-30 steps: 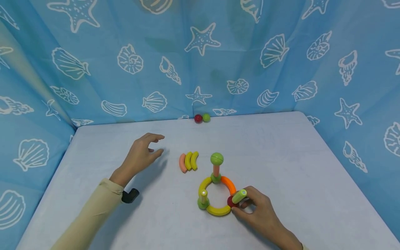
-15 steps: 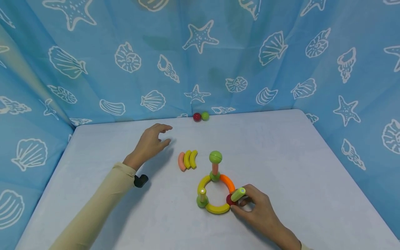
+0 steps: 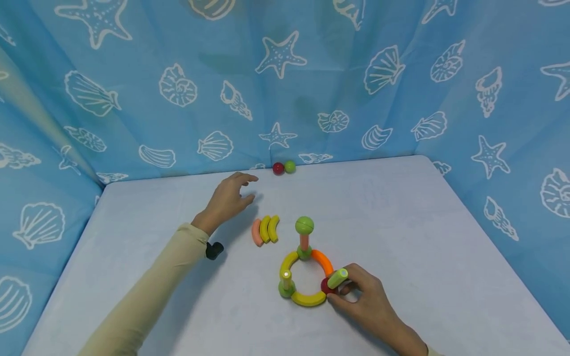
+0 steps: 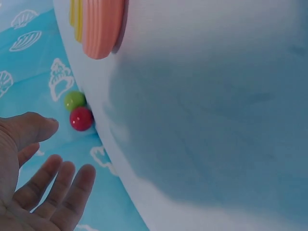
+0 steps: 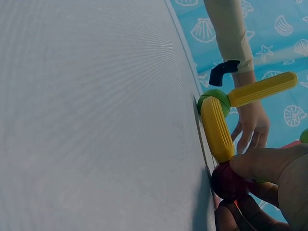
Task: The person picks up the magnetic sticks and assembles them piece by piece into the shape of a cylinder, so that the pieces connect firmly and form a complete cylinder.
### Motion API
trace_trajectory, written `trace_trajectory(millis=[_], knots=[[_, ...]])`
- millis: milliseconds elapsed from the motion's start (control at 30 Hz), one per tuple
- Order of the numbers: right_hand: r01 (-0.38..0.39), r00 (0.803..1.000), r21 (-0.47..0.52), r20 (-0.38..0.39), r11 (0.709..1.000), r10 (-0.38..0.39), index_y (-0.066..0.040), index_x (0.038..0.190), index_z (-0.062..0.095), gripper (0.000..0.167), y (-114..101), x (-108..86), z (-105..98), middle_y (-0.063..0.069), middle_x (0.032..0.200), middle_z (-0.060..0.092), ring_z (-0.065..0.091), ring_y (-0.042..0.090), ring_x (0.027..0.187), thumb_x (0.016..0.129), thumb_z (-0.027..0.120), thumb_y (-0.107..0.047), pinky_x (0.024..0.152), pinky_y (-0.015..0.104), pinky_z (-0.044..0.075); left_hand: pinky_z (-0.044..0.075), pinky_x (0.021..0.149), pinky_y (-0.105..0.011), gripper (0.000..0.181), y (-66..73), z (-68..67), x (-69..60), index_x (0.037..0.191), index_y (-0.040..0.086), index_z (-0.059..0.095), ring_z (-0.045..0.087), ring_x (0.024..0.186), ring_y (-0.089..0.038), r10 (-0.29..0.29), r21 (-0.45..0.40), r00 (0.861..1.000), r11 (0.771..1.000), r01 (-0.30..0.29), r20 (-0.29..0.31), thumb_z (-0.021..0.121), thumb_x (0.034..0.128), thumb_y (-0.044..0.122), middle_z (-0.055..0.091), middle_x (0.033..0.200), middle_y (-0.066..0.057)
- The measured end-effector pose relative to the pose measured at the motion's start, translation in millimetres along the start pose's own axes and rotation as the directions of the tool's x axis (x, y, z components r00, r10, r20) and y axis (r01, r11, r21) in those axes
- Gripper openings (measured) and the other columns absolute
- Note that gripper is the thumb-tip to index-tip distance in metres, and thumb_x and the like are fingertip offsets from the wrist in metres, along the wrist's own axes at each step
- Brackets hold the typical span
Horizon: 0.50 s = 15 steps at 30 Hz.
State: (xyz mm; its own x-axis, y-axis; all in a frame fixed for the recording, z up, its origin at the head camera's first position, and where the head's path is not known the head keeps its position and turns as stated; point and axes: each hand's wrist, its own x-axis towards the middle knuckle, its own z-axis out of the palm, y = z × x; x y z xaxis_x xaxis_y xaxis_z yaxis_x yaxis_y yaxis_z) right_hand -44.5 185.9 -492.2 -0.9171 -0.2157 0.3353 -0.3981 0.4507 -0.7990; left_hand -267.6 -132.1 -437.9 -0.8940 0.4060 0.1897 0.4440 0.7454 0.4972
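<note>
My right hand [image 3: 367, 294] pinches the dark red ball [image 5: 227, 182] at the right of a ring of magnetic balls and rods. A light green rod [image 3: 338, 278] tilts up from that ball. The ring has two curved yellow rods [image 3: 308, 299], a curved orange rod [image 3: 322, 260] and two green balls [image 3: 287, 288]. A short yellow rod stands on the left green ball. A pink rod [image 3: 304, 242] topped by a green ball [image 3: 305, 225] rises at the back. Over the back left of the table, my left hand [image 3: 227, 198] reaches out, fingers loosely spread and holding nothing.
A loose red ball [image 3: 278, 168] and green ball [image 3: 290, 166] sit together at the table's back edge, against the blue curtain [image 3: 285, 99]. One pink curved rod [image 3: 257, 232] and two yellow ones [image 3: 269, 229] lie side by side left of the ring.
My left hand has moved forward and right, toward the loose balls at the back. The right hand has stayed on the ring's red ball, and the ring looks unchanged.
</note>
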Motion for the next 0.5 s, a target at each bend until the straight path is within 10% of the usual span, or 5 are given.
trace_trajectory(millis=[500], knots=[[0.047,0.999,0.001,-0.023,0.999,-0.047,-0.021,0.103,0.067,0.046,1.3,-1.9,1.0,-0.009,0.098,0.063,0.062,0.014,0.077,0.07,0.089,0.001,0.064,0.029,0.058,0.051,0.096,-0.044,0.047,6.7,7.9,25.3,0.134,0.007,0.061,0.058,0.114,-0.033,0.027,-0.002,0.999,1.0,-0.027,0.032,0.075,0.0888,0.01,0.055,0.135,-0.015]])
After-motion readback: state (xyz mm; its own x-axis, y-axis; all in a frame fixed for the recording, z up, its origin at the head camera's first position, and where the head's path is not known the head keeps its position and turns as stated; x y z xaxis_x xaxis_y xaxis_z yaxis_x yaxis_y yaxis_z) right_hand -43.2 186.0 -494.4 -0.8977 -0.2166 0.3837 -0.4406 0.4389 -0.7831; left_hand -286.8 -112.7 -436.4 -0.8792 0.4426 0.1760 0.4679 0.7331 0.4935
